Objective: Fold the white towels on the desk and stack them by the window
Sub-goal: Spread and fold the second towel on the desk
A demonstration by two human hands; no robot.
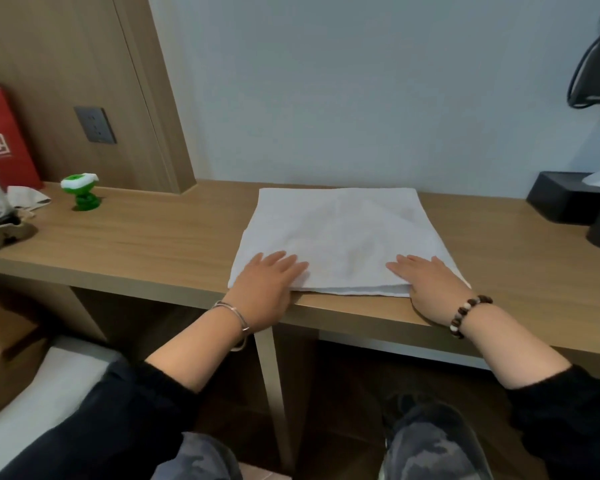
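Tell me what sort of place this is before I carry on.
Probably a hotel or guest bedroom, not certain: a built-in wooden desk runs along the wall, a socket sits in the wood panelling, and what looks like a white bed corner shows lower left.

soft even light, warped edges

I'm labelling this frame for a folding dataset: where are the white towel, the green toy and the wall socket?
white towel [343, 237]: head view, middle of its flat top layer.
green toy [84, 197]: head view, on its green lower body.
wall socket [96, 125]: head view, centre of the dark plate.
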